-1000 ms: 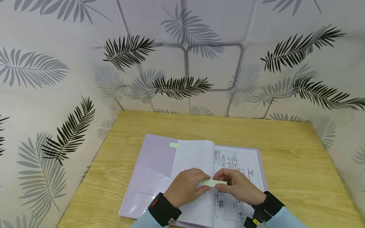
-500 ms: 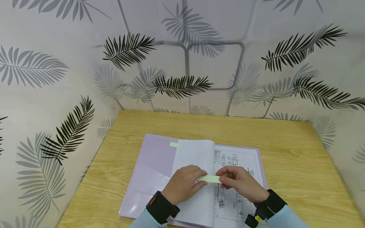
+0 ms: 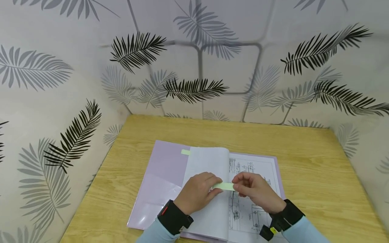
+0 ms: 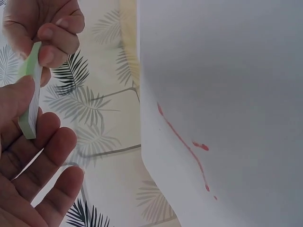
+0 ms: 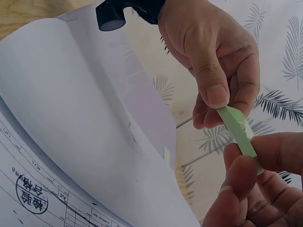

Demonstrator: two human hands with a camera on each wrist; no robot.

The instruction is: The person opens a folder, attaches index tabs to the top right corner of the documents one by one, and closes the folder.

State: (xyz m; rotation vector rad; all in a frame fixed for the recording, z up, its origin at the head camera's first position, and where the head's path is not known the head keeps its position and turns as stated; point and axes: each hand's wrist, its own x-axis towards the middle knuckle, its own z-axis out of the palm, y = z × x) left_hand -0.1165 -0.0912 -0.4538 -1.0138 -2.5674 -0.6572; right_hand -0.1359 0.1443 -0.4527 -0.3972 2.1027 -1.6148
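A pale green pad of sticky notes [image 3: 223,186] hangs over the open folder, between both hands. My left hand [image 3: 199,192] pinches its left end between thumb and fingers. At its other end, the thumb and index finger of my right hand [image 3: 258,190] pinch the pad. In the left wrist view the pad [image 4: 33,101] shows its layered edge, with several left fingers held out below it. A strip on the pad [image 5: 238,127] looks slightly lifted and curved in the right wrist view. Beneath the hands lie white pages [image 3: 209,162], the left one turned over.
The purple folder [image 3: 171,162] lies open on the wooden table [image 3: 316,168]. A green sticky tab [image 3: 185,152] sticks out from the turned page's edge. Right of it is a page of printed drawings [image 3: 264,216]. Leaf-patterned cloth [image 3: 225,71] surrounds the table.
My right fingers have shifted from over the pad toward its right end. Both hands have risen slightly in the head view, which has itself tilted a little. The folder has stayed in place.
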